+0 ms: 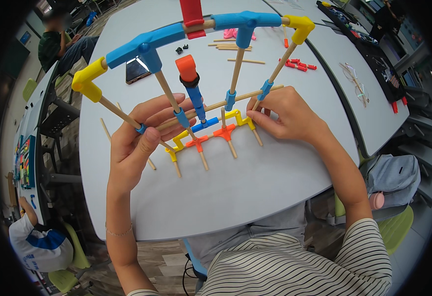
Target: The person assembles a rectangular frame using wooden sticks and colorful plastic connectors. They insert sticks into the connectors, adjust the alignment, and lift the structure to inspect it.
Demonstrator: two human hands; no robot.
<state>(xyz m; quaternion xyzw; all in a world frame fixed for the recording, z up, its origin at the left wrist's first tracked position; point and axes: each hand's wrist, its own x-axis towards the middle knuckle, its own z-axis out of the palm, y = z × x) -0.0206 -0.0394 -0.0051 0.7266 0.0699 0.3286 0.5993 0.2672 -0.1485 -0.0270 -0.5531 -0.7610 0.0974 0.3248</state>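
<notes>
A frame of wooden dowels and plastic connectors rises in front of me: blue tubes (pixel 248 20) and yellow elbows (pixel 91 79) along the top, small blue sleeves (pixel 230 100) on a long cross dowel (pixel 211 107). My left hand (pixel 136 135) closes around the frame's left end, thumb by a blue sleeve. At the other end, my right hand (pixel 286 117) pinches a dowel below the rightmost sleeve. Beneath, on the table, lies a lower structure with orange connectors (pixel 224 131), yellow pieces and short dowels. A blue upright with an orange cap (pixel 186 67) stands behind the cross dowel.
Loose dowels (pixel 245 61), red connectors (pixel 302 65), small black parts (pixel 180 50) and a phone (pixel 138 70) lie on the white table (pixel 275 182). A grey backpack (pixel 392 178) sits at right. Two people sit at left, one in a white and blue top (pixel 40 246).
</notes>
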